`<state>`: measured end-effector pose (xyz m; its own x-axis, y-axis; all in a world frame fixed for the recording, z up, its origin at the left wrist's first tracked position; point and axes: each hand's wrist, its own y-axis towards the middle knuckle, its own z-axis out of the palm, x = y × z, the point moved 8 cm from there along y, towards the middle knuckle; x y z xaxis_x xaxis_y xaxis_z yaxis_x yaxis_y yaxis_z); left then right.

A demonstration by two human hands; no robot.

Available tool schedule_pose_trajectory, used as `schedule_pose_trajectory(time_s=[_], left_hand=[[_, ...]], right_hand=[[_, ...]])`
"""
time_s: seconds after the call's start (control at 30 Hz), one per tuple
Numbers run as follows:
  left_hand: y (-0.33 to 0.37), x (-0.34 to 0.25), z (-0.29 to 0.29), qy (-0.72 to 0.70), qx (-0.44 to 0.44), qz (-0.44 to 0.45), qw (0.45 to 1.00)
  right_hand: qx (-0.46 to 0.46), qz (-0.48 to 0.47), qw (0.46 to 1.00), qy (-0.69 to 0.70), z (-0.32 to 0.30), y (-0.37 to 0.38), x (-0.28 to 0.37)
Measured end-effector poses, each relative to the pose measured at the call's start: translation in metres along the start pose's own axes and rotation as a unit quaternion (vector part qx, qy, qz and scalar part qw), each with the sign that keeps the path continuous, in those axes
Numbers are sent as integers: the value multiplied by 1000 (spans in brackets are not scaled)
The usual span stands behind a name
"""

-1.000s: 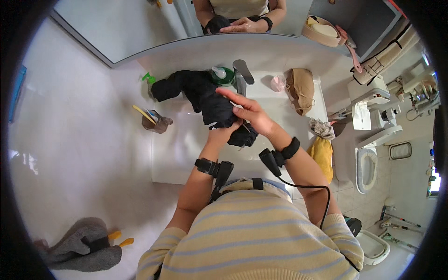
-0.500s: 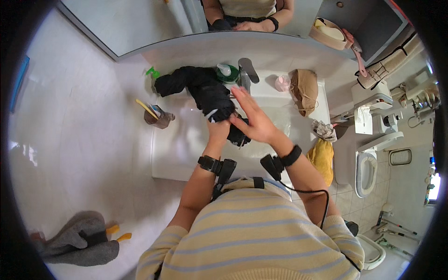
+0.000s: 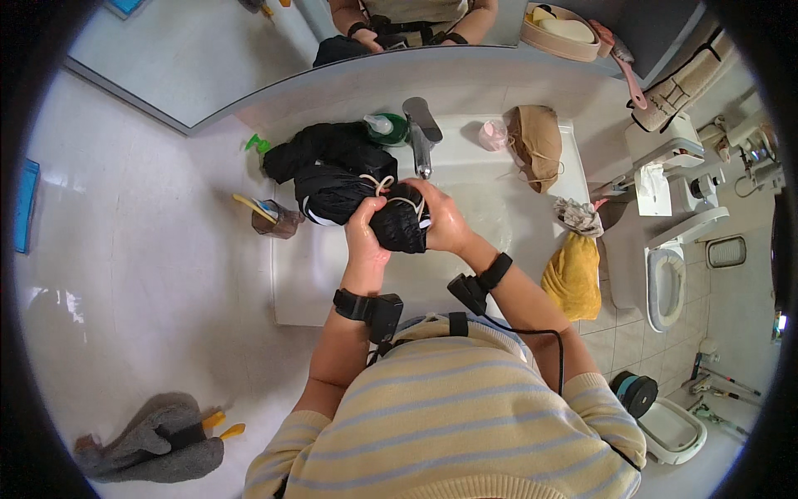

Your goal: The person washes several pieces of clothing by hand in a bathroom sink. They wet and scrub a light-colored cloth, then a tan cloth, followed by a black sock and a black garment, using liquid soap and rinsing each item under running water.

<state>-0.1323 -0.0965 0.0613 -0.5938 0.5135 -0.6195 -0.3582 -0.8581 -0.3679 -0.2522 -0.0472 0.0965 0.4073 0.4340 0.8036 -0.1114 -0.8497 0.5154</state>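
Observation:
Over the left side of the white sink [image 3: 312,299] lies a bunched black garment [image 3: 332,187] with a pale drawstring [image 3: 379,182] and white trim. Its kind is hard to tell in the folds, though the cord suggests a waistband. My left hand [image 3: 364,236] is closed on the cloth beside the cord, thumb on top. My right hand [image 3: 444,219] grips the gathered end, just in front of the metal faucet [image 3: 422,137]. Both hands look wet, and their fingertips are partly hidden by the fabric.
A green soap bottle [image 3: 386,128] stands behind the garment. On the left is a toothbrush cup [image 3: 283,223]. Along the right rim sit a pink cup [image 3: 493,135], a brown pouch [image 3: 534,148], a grey cloth [image 3: 578,217] and a hanging yellow cloth [image 3: 573,279].
My right hand, earlier raised with fingers stretched out, has closed on the garment. The garment has been turned, bringing its drawstring into view, and my left thumb now shows on top.

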Motion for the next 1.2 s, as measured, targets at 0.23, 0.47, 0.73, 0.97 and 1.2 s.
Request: schedule_pose_trajectory(time_s=[0.23, 0.47, 0.73, 0.97, 1.2], left_hand=[[-12, -15, 22, 32, 215, 145, 965], [22, 10, -8, 79, 75, 57, 992], [40, 2, -30, -74, -72, 87, 991], [33, 19, -53, 28, -100, 134, 986], [-35, -1, 35, 490, 154, 367, 775]], right_hand=[[220, 168, 945, 176, 40, -6, -50], [221, 365, 806, 410, 57, -44, -93], [68, 370, 646, 664, 50, -97, -84], [-94, 286, 685, 663, 40, -46, -46], [-50, 145, 963, 221, 23, -29, -53]])
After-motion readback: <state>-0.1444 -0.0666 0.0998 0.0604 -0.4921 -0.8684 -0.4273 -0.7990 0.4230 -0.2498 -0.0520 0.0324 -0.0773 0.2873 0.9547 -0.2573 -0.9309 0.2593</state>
